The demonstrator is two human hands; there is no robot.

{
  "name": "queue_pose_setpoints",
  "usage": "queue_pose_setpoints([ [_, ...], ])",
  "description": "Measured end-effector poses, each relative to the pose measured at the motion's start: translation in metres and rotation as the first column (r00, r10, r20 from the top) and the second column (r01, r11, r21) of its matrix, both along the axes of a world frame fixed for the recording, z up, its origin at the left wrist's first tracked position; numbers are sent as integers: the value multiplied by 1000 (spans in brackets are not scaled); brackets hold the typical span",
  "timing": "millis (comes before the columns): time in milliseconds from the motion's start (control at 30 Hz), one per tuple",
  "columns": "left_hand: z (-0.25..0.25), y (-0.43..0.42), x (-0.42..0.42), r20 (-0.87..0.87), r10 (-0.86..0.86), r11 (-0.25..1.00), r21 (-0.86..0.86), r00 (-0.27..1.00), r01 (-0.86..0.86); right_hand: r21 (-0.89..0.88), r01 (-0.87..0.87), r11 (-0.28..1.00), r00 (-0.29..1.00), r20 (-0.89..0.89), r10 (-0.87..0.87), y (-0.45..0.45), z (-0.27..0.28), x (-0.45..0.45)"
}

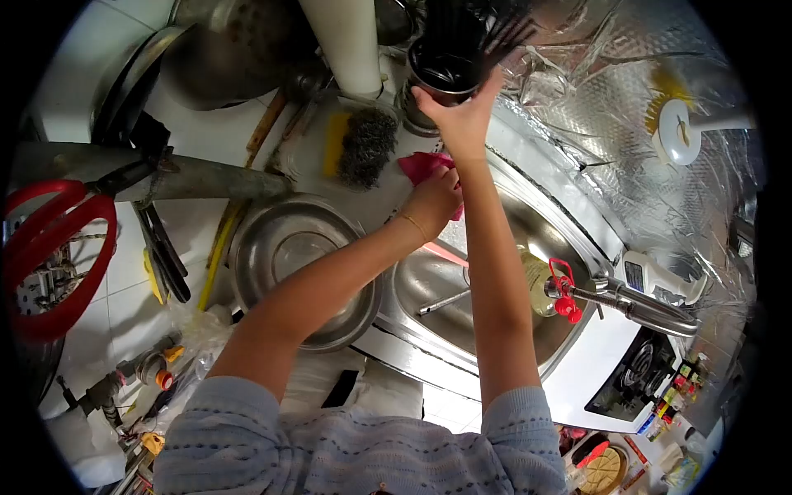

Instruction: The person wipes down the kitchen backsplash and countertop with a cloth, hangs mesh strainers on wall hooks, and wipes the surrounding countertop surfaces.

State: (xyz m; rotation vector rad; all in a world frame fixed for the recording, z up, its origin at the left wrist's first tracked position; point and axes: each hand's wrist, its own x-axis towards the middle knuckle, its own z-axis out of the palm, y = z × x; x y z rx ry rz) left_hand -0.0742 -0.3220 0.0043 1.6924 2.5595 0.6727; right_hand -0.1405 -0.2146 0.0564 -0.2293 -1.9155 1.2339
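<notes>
My right hand grips a metal utensil holder filled with dark utensils, at the top centre. Just below it, my left hand is closed on a pink cloth at the counter beside the sink. To the left of the cloth, a steel wool pad and a yellow sponge lie in a clear tray. A metal basin sits partly under my left forearm. In the sink are a long thin utensil and a bottle, partly hidden by my right arm.
The faucet with red handles reaches over the sink from the right. Red-handled scissors hang at the left by a thick pipe. Large pans stand at the upper left. A white post rises left of the holder. A stove is at the lower right.
</notes>
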Motion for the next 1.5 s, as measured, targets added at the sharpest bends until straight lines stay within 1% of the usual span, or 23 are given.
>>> queue_pose_setpoints([
  [33, 10, -6, 1, 165, -1, 999, 33, 986, -4, 36, 60, 998, 998, 13, -60, 1, 1, 8],
  [67, 11, -10, 0, 169, 0, 999, 31, 986, -5, -78, 32, 996, 998, 51, -28, 1, 6, 17],
  [133, 13, -16, -3, 281, 58, 998, -38, 958, -50, -70, 135, 988, 991, 30, -133, 4, 2, 28],
  [167, 13, -16, -6, 282, 59, 998, -39, 958, -50, -82, 167, 983, 986, 45, -163, 2, 8, 39],
  [233, 16, -14, -16, 67, 241, 953, 173, 968, -249, -74, 238, 968, 971, -19, -240, 0, 13, 50],
  [367, 20, -11, -30, 90, 317, 910, 252, 944, -330, -34, 365, 930, 931, -10, -366, 11, 17, 75],
  [467, 24, -4, -31, 99, 397, 867, 287, 912, -409, -15, 342, 940, 939, -28, -342, 25, 11, 96],
  [500, 25, 0, -32, 106, 454, 824, 329, 885, -462, 27, 366, 930, 928, 60, -367, 30, 6, 106],
  [567, 18, 9, -37, 161, 453, 830, 284, 877, -480, 36, 393, 919, 917, 64, -395, 31, 2, 115],
  [633, -9, 28, -47, -23, 578, 812, 120, 816, -572, -18, 402, 915, 916, 24, -402, 33, 9, 120],
  [700, -30, 42, -62, -50, 644, 762, 121, 763, -636, -74, 365, 928, 931, -4, -366, 37, 11, 121],
  [767, -31, 55, -83, -73, 706, 708, 124, 705, -696, 48, 444, 895, 896, -15, -443, 46, 4, 124],
  [867, -36, 66, -121, 38, 779, 621, 94, 626, -778, -7, 415, 910, 910, -1, -415, 48, 4, 125],
  [933, -54, 74, -144, -47, 803, 595, 87, 593, -799, -35, 408, 912, 913, -12, -409, 50, 2, 124],
  [1100, -48, 91, -157, -163, 853, 509, 39, 497, -860, -79, 391, 917, 918, -33, -395, 54, -10, 125],
  [1167, -34, 83, -126, -166, 645, 704, -250, 746, -664, -85, 376, 923, 922, -69, -382, 54, -16, 125],
  [1200, -54, 90, -105, 18, 614, 790, 4, 789, -614, -64, 406, 912, 912, -36, -408, 54, -15, 126],
  [1233, -77, 95, -86, 181, 523, 787, 271, 833, -554, -42, 434, 900, 901, -3, -435, 53, -14, 126],
  [1267, -59, 90, -76, 186, 519, 789, 271, 834, -551, -33, 421, 906, 907, 32, -420, 51, -9, 128],
  [1333, -26, 84, -70, -66, 355, 934, 79, 933, -350, -28, 423, 906, 906, 45, -422, 51, -7, 132],
  [1367, -22, 80, -77, -70, 361, 931, 85, 930, -355, -35, 421, 906, 906, 59, -419, 50, -8, 131],
  [1433, -14, 70, -99, -228, 437, 866, -154, 870, -476, -28, 415, 910, 910, 35, -414, 48, -11, 129],
  [1500, 2, 57, -127, -343, 460, 866, -33, 819, -499, -28, 422, 906, 905, 76, -419, 42, -11, 130],
])
